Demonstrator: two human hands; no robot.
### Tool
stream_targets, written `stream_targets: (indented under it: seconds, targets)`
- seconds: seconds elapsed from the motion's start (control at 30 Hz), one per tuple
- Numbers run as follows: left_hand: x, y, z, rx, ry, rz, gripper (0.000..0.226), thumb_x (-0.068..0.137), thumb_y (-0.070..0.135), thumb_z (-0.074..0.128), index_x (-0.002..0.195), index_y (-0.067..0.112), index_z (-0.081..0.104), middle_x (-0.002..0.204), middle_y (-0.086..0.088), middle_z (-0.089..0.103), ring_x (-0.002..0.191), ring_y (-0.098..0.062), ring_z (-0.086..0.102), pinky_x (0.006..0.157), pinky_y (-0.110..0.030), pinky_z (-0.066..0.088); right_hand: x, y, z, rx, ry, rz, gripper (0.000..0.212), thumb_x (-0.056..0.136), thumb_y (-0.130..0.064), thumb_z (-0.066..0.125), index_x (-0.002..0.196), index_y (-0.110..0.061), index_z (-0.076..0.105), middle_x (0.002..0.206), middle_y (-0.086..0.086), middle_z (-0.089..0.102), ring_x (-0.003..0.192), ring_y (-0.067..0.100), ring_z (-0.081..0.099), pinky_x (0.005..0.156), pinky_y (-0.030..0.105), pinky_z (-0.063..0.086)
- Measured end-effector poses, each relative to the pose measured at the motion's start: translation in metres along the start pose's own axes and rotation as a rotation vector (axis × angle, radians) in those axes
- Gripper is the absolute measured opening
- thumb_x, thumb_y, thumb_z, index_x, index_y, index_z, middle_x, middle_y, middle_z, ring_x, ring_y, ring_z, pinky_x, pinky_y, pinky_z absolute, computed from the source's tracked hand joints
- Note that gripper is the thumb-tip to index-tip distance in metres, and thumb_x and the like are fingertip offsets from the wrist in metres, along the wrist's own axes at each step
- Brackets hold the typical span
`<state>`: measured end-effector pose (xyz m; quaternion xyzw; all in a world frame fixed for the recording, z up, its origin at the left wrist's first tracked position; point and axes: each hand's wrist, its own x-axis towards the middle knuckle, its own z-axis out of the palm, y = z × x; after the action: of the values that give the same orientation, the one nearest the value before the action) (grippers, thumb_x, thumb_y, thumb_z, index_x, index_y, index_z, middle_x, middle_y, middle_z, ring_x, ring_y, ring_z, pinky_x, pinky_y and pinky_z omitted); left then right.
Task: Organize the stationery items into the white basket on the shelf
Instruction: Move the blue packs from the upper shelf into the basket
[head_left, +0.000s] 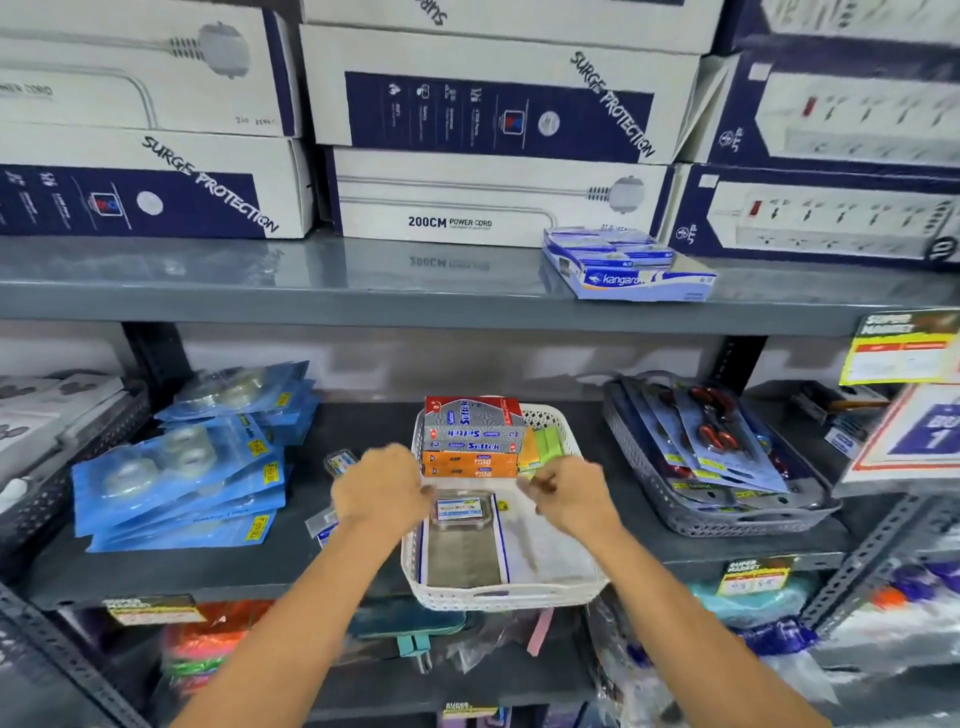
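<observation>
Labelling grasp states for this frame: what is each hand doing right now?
Left hand: loosely curled above the white perforated plastic basket, holding nothing visible.
Right hand: fingers pinched together over the basket; whether it holds anything cannot be told.

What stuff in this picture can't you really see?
Head view only:
- Left hand: its fingers curl away from the camera, so any grip is hidden.
- Right hand: motion blur at the fingertips hides whether it holds anything.
- Small packets left of the white basket: partly behind the left hand, labels too small.
- Clear box label: too small to read.
- Bottom shelf goods: blurred.
</observation>
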<state>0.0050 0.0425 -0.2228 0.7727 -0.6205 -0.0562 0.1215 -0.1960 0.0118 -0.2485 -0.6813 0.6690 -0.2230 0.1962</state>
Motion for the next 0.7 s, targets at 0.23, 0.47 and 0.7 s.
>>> stream_targets:
  seconds: [0.23,0.47,0.7]
  targets:
    - [-0.024,0.064,-0.115,-0.717,0.500,0.315,0.028,0.088,0.047,0.058,0.078,0.023,0.069,0.066,0.010,0.067,0.070,-0.017,0.064,0.068,-0.027,0.048,-0.039,-0.038,-0.140,0.088,0.714,-0.350,0.048,0.088,-0.040,0.059,0.055,-0.004,0.060,0.047,0.008,0.062,0.052,0.026,0.066,0.066,0.037,0.052]
    - [0.027,0.140,-0.163,-0.967,0.102,0.267,0.038,0.094,0.036,0.051,0.069,0.008,0.048,0.053,-0.001,0.054,0.035,-0.013,0.052,0.036,-0.017,0.038,-0.015,-0.062,-0.230,0.113,0.972,-0.373,0.039,0.087,-0.045,0.055,0.062,-0.016,0.061,0.057,-0.002,0.058,0.062,0.023,0.061,0.065,0.029,0.040]
    - [0.045,0.173,-0.167,-0.780,-0.122,0.251,0.018,0.083,0.013,0.041,0.083,0.010,0.058,0.067,-0.006,0.065,0.047,-0.015,0.055,0.036,-0.014,0.031,0.045,-0.062,-0.243,0.150,0.167,0.087,0.071,0.091,-0.059,0.039,0.130,0.000,0.051,0.138,0.014,0.051,0.123,0.032,0.049,0.094,0.041,0.039]
